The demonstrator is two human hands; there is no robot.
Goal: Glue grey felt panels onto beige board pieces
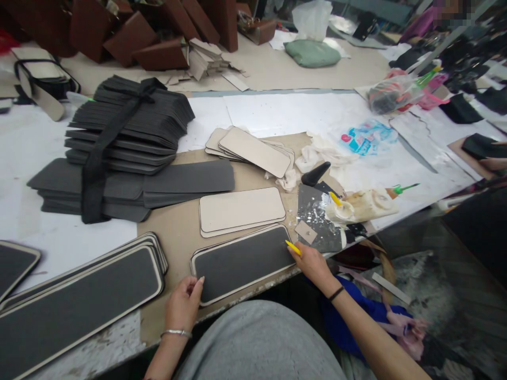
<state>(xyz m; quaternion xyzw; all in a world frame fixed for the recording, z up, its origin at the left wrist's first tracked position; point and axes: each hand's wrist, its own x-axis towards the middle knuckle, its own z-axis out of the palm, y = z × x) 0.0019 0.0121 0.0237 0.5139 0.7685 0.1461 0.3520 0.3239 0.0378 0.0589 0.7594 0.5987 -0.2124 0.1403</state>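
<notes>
A dark grey rounded panel with a pale border [245, 261] lies in front of me, with at least one more pale-edged piece under it. At its lower left edge my left hand [184, 303] is closed, thumb and curled fingers pinching the rim. My right hand [312, 266] grips a slim yellow stick-like tool [293, 247], its tip over the panel's right end. Just beyond lie beige rounded panels [242, 208], stacked slightly askew. Right of these is a dark, white-spattered board [317, 211] carrying a whitish glue-crusted container [356, 206] and a small beige piece [306, 231].
Bordered dark panels [91, 295] are stacked at left. Behind them sits a bundle of dark grey pieces [127, 126] tied with a black strap [99, 163]. More beige panels [255, 150] lie farther back. Brown bags [158, 37] stand at the back. The table edge [253, 291] runs before me.
</notes>
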